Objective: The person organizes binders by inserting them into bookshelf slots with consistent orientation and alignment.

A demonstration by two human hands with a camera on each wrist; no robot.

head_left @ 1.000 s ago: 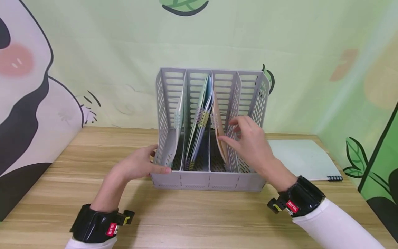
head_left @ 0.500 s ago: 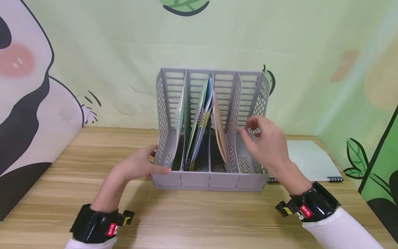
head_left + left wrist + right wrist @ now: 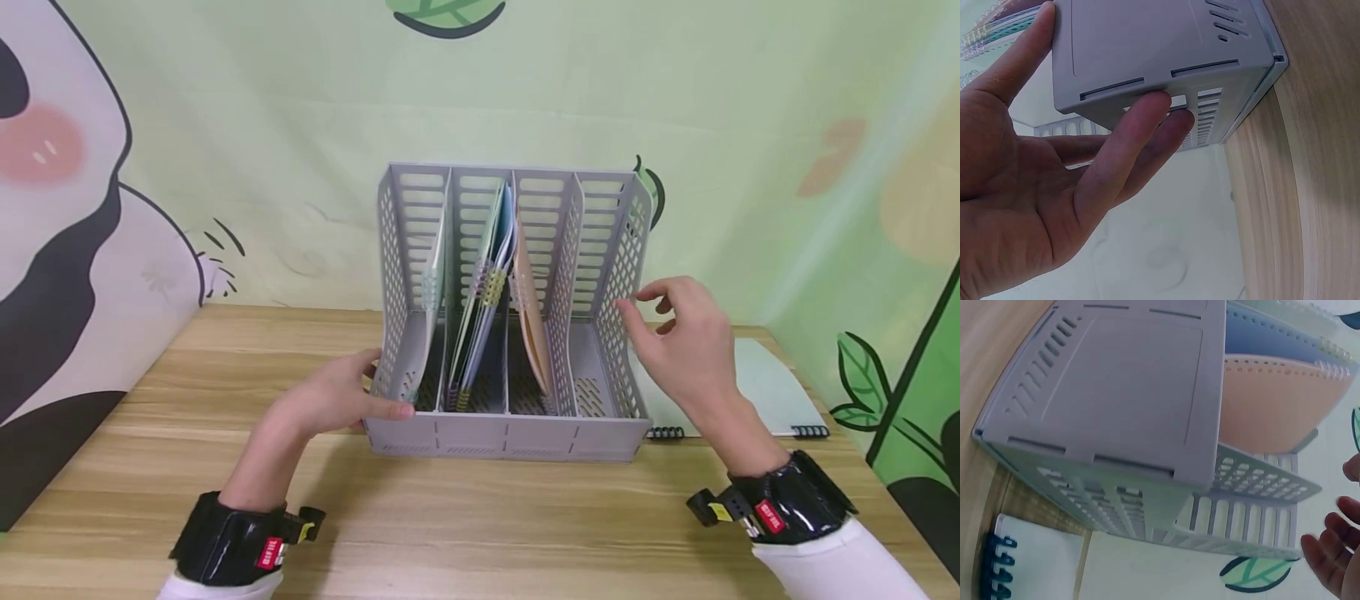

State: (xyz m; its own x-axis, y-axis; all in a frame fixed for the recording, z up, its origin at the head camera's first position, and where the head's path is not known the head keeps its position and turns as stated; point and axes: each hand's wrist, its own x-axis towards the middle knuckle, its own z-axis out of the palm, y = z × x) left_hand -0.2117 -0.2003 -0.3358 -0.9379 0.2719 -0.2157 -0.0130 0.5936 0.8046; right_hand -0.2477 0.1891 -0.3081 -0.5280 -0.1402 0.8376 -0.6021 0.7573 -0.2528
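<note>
A grey file organizer [image 3: 506, 438] with upright dividers stands on the table. My left hand [image 3: 333, 396] holds its front left corner, thumb over the front lip; in the left wrist view, fingertips [image 3: 1150, 106] lie along the slotted side wall. To the right of the organizer, my right hand [image 3: 692, 343] hovers with loosely bent fingers and nothing in it. Inside the organizer, a pale ring-bound notebook [image 3: 431, 287] leans in the first slot, green and blue notebooks [image 3: 491, 287] in the second, and an orange notebook [image 3: 531, 325] in the third. The fourth slot holds nothing.
A pale green ring-bound notebook [image 3: 776, 383] lies flat on the wooden table [image 3: 480, 525], right of the organizer and partly behind my right hand. A printed cloth backdrop [image 3: 300, 150] hangs close behind the table.
My right hand has moved right, from beside the orange notebook across the fourth slot to outside the organizer's right wall. My left hand has stayed at the corner.
</note>
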